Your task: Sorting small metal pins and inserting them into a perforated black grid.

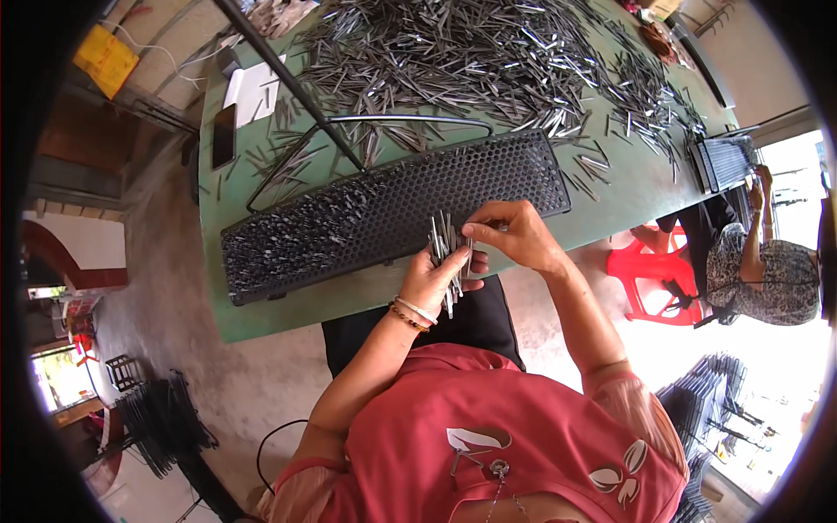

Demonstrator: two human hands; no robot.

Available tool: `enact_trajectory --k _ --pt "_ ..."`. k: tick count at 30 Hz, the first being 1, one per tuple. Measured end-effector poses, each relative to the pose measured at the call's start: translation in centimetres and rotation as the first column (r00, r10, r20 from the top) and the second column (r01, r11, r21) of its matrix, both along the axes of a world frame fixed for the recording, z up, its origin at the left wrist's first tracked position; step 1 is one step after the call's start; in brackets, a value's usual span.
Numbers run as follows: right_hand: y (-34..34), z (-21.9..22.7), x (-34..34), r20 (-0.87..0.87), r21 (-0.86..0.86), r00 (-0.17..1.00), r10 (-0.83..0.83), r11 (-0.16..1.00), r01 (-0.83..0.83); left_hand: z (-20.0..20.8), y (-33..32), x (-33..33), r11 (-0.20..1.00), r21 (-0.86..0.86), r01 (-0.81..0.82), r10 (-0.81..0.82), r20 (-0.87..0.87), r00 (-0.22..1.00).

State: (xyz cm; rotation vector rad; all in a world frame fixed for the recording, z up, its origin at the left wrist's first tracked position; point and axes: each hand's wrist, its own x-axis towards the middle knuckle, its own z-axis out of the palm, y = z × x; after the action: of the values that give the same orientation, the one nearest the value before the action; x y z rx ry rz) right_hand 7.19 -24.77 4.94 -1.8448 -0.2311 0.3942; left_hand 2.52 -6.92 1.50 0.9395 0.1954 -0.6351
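A bunch of thin grey metal strips (445, 237) stands roughly upright in my left hand (425, 284), its fingers closed around them. My right hand (525, 237) is beside the top of the bunch, thumb and forefinger pinched on a metal strip at its right edge. Just beyond both hands lies a long black rack (462, 179) full of round holes, set slantwise on the green table (602, 196). Many dark strips (301, 228) stick up close together from the rack's left part. Its middle and right holes show no strips standing in them.
A large heap of loose strips (436, 52) covers the table's far side. A dark metal pole (288, 78) rises over the rack. A phone (224, 136) lies at the left edge. Rightward, another person (763, 270) works by a red stool (649, 270) and a second rack (728, 161).
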Motion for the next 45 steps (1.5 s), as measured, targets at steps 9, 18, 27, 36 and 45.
enact_trajectory --k 9,18,27,36,45 --pt "3.4 0.7 4.4 0.210 0.036 0.958 -0.197 0.980 0.193 -0.3 1.7 -0.8 0.998 0.054 -0.030 0.037 -0.126 0.991" --pt "6.8 -1.6 9.1 0.690 -0.095 0.724 0.026 0.994 0.055 -1.0 2.6 -0.7 1.000 -0.019 -0.013 0.010 -0.157 0.988" --pt "6.4 -1.5 9.4 0.671 -0.104 0.740 0.048 0.994 0.029 -0.9 2.6 -0.7 1.000 -0.011 0.017 -0.019 -0.181 0.983" --pt "6.6 -2.7 9.4 0.472 0.067 0.874 -0.112 0.994 0.092 -1.1 2.7 -0.7 0.999 -0.026 0.021 -0.025 -0.171 0.985" --pt "6.9 -2.8 8.5 0.660 -0.010 0.732 -0.168 0.973 0.232 -1.3 2.7 -0.6 0.999 -0.037 0.021 -0.027 -0.164 0.986"
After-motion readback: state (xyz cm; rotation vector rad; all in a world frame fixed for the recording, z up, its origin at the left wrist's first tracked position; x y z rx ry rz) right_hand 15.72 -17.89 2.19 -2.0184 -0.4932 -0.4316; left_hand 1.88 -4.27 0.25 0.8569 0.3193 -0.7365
